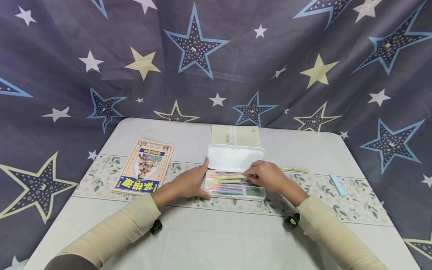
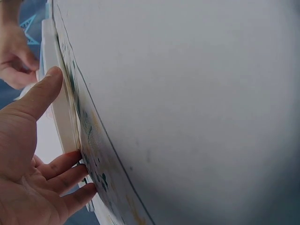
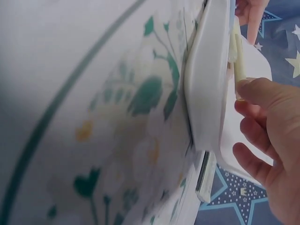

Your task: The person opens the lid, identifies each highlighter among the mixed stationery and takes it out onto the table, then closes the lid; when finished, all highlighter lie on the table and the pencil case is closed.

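We see the pale yellow pen (image 3: 239,63) held between thumb and fingers of the right hand (image 1: 269,175), above the open white case (image 1: 221,196). From those fingers the pen points left, its long axis roughly along the case's length, so the right hand, pinching its right end, is the nearer one. We cannot tell whether its far end rests on the pens beneath.

The left hand (image 1: 190,182) is at the case's left end, thumb at the near corner and index finger toward the hinge; its fingers are extended against the case, unclenched.

Inside the case, pink, lilac and blue pens (image 1: 225,189) lie side by side, left of a divider; right of it, a small compartment holds something dark green (image 1: 253,191). The lid (image 1: 236,156) is swung back toward the notebook (image 1: 235,134). On the counter (image 1: 189,232), right of the case, we see a yellow-green pen (image 1: 294,169).
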`<state>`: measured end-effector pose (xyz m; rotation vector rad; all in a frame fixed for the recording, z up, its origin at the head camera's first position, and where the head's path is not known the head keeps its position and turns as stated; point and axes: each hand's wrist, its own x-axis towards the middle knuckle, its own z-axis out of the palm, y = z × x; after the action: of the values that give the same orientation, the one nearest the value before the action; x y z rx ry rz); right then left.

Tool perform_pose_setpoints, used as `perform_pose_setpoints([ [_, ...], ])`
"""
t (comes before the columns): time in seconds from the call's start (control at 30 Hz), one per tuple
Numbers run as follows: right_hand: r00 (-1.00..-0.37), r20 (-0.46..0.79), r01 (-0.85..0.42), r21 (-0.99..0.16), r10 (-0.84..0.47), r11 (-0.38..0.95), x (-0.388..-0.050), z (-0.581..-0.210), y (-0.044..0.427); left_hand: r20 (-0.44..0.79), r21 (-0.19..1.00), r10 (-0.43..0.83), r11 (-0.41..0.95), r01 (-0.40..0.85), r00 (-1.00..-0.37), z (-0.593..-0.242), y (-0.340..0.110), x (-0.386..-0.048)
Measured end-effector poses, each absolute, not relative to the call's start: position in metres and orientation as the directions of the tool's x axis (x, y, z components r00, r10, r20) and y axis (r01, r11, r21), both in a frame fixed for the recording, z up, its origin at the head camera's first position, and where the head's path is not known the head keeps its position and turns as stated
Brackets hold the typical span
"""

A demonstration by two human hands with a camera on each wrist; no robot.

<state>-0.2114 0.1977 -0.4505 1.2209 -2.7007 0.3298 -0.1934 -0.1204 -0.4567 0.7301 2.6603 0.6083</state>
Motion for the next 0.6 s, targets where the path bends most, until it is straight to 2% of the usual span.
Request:
perform_pose_setpoints([
  [0.37,-0.672,0.301,-0.737,-0.176,-0.677,0.653,-0.212,-0.448,0.223,-0.184,0.479,0.539,0.779,0.403,-0.822,-0.456,-0.121,-0.194],
  [0.6,-0.651,0.374,-0.748,-0.169,-0.661,0.641,-0.211,-0.445,0.240,-0.184,0.468,0.541,0.783,0.411,-0.821,-0.459,-0.121,-0.196],
])
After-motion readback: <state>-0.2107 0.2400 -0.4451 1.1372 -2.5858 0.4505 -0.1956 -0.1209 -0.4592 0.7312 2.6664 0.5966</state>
